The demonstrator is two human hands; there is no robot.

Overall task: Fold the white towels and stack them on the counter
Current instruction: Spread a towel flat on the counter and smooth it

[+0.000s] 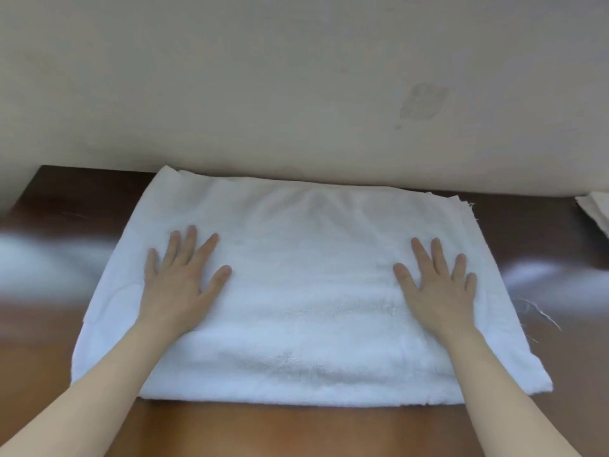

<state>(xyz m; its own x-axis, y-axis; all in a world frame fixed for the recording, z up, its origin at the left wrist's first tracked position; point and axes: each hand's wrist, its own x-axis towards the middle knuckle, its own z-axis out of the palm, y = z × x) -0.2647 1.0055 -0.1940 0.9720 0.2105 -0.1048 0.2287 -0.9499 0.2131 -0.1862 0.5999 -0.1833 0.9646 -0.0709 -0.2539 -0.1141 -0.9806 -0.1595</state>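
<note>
A white towel [306, 291] lies flat on the glossy brown counter [296, 430], folded into a wide rectangle with its folded edge toward me and its far edge against the wall. My left hand [179, 285] rests palm down on the towel's left part, fingers spread. My right hand [438, 288] lies the same way on the right part. Neither hand holds anything. Loose threads trail from the towel's right edge.
A beige wall [296, 94] rises directly behind the counter, with a faint grey smudge [423, 102] on it. The corner of another pale cloth [596, 212] shows at the far right edge of the counter. Bright window glare reflects off the counter on both sides.
</note>
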